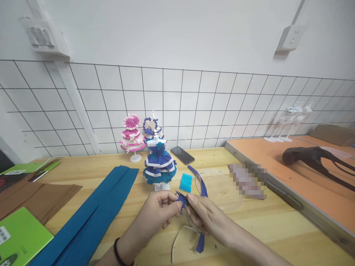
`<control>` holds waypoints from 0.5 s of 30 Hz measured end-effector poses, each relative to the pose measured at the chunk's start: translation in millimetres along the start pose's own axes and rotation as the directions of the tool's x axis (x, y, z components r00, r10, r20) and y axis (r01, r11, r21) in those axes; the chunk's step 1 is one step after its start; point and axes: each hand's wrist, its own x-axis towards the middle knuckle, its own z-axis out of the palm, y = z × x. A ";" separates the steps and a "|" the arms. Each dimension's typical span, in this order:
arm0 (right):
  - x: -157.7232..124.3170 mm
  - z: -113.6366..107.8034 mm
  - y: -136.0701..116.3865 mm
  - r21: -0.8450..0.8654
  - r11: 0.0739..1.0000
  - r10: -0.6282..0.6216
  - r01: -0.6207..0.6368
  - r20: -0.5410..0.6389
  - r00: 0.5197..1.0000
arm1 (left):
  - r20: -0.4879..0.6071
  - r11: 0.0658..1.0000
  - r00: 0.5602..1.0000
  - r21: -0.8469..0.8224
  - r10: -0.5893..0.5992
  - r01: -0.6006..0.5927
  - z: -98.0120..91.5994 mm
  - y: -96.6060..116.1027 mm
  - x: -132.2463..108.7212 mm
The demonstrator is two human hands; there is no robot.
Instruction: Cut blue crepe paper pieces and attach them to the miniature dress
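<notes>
My left hand (pixel 158 212) pinches a small cut piece of dark blue crepe paper (pixel 181 201) between thumb and fingers. My right hand (pixel 203 214) is closed round a slim black pointed tool (pixel 181 194); its tips lie against the paper, and whether it is tweezers or small scissors I cannot tell. Just beyond both hands stands a small white dress form (pixel 156 142) in a tiered blue, teal and white paper dress (pixel 159 164). A pleated turquoise paper piece (pixel 185 182) lies beside it. A dark blue strip (pixel 203 188) passes behind my right hand.
Teal paper (pixel 111 195), brown paper (pixel 52 197) and a green packet (pixel 24 236) lie left. Behind stand a pink dress model (pixel 131 135) and another blue one (pixel 151 127). A phone (pixel 183 155) lies near the wall. An orange raised surface (pixel 318 177) borders the right.
</notes>
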 end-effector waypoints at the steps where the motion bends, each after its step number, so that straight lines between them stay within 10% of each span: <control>1: 0.1 0.1 0.4 -0.001 1.000 -0.005 0.005 -0.003 1.000 | 0.000 1.000 1.000 0.002 -0.004 0.004 0.6 0.2 -0.2; 15: -1.3 -1.5 1.1 -0.022 0.999 0.025 -0.025 -0.017 1.000 | 0.004 1.000 1.000 0.010 0.004 -0.004 -1.2 -2.0 0.4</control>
